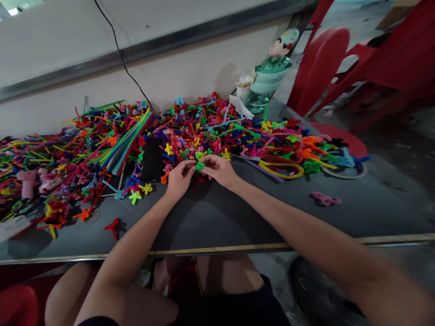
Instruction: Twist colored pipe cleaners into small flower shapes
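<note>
My left hand [179,179] and my right hand [219,170] meet over the grey table [238,217], both pinching a small green pipe-cleaner piece [200,166] between their fingertips. Just beyond them lies a big heap of coloured pipe cleaners and twisted pipe-cleaner flowers [210,131]. A straight bundle of multicoloured pipe cleaners [127,140] lies to the left, next to a black flat object [152,158].
A green water bottle with a figure-shaped cap [268,79] stands at the back beside the wall. Red plastic chairs [343,68] stand at the right. Loose flowers lie apart: pink [326,198], red [113,226]. A black cable [125,68] runs down the wall.
</note>
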`<control>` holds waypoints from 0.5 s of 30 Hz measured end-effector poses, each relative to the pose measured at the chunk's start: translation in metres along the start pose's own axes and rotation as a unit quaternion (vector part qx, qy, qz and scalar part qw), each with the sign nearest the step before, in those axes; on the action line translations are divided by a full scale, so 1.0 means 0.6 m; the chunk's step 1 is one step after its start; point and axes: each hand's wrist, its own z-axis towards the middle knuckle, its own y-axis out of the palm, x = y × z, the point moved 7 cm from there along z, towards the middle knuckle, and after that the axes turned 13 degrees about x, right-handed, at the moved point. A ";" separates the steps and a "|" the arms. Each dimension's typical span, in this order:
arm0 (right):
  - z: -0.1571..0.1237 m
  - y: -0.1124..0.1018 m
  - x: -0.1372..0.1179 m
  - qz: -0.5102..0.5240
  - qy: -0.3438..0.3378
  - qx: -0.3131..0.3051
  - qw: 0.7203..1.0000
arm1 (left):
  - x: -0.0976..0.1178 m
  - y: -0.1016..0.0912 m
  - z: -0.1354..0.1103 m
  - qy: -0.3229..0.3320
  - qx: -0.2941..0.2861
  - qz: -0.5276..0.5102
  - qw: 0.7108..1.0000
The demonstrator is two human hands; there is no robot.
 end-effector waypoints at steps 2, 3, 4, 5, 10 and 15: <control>0.002 0.000 0.001 -0.003 -0.014 0.003 1.000 | 0.004 0.000 -0.001 0.006 -0.002 0.019 1.000; 0.002 -0.002 -0.001 -0.009 -0.031 0.011 0.999 | 0.007 0.000 -0.002 0.007 -0.004 0.032 0.999; 0.002 -0.005 -0.004 -0.018 -0.051 0.021 0.998 | 0.009 0.000 -0.003 0.008 -0.006 0.046 0.999; 0.001 -0.008 -0.007 -0.033 -0.073 0.031 0.996 | 0.012 0.000 -0.004 0.010 -0.010 0.060 0.998; -0.010 -0.013 -0.020 -0.115 -0.139 0.054 0.982 | 0.023 -0.003 -0.007 0.038 -0.006 0.109 0.993; -0.016 -0.008 -0.025 -0.133 -0.147 0.038 0.979 | 0.019 -0.008 -0.008 0.043 0.016 0.108 0.993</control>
